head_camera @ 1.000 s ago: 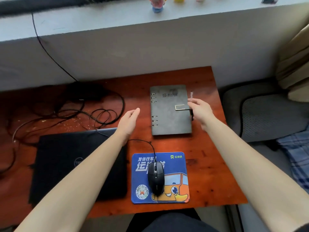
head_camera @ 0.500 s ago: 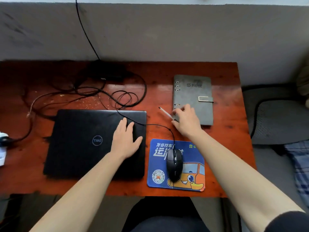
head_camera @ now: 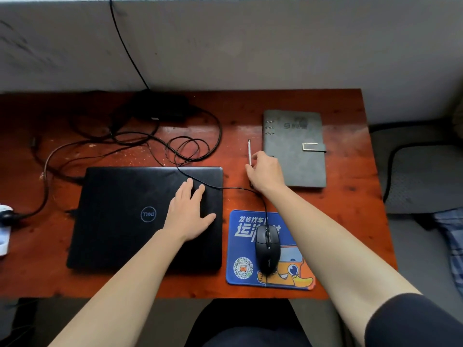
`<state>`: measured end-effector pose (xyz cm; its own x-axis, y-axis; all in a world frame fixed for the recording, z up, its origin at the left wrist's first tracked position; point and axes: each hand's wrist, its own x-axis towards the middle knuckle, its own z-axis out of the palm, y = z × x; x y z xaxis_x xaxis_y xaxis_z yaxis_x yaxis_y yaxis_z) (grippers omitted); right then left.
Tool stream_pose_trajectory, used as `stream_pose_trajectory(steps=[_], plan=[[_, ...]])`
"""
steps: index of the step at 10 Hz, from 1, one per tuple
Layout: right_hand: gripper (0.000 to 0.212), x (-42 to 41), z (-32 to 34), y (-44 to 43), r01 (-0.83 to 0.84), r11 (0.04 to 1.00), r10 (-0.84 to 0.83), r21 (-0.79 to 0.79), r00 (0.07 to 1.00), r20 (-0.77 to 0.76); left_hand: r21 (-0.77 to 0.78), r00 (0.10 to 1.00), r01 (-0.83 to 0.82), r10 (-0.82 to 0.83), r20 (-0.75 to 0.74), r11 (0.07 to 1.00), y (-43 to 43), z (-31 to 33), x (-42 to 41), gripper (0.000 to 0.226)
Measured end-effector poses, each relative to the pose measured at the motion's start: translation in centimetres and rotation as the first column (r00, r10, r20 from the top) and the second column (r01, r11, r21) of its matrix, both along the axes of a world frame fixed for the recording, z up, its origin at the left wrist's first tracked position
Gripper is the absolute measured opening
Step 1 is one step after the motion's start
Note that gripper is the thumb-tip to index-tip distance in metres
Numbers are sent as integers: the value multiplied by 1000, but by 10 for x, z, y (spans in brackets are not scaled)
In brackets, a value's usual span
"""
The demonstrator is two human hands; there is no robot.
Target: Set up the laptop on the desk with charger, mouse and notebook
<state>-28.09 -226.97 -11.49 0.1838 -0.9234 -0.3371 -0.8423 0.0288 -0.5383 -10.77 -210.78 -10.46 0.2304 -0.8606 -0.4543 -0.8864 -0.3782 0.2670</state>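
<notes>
So the pen (head_camera: 249, 151) has made its way across: a second ago it was off the right edge of the notebook (head_camera: 295, 149), half a second ago it was slanted at the lower left corner, and now it's lying straight on the bench (head_camera: 350, 196) just left of the notebook, upper middle of the frame. The right hand (head_camera: 265, 174) is over its near end, fingers (head_camera: 259, 156) curled loosely, and honestly I can't tell if they're pinching it or just letting go.

The left hand (head_camera: 189, 214) has gone from hovering to lying flat and open on the closed laptop (head_camera: 120, 216), centre-left, gripping nothing.

The mouse (head_camera: 267, 249) sits on the blue mouse pad (head_camera: 243, 271), lower middle. The charger brick (head_camera: 160, 108) and its cable tangle are up at the back. Looks to me like the layout's basically done and opening the lid is next.
</notes>
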Motion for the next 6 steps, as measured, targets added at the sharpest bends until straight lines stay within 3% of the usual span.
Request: stream_pose_trajectory(steps=[3,4,5,6], plan=[[25,-39,33,16,41,998,-46,41,990,134,31,1000,12,-13,22,999,4,-2,-7,88],[19,-61,89,16,49,996,-30,-77,974,223,53,998,7,-10,54,999,6,5,-15,82],[13,-70,170,14,175,957,-22,-233,840,542,69,996,10,-16,87,998,15,10,-24,77],[15,-80,264,21,211,887,250,-411,530,810,92,993,39,-48,106,995,24,13,-31,75]])
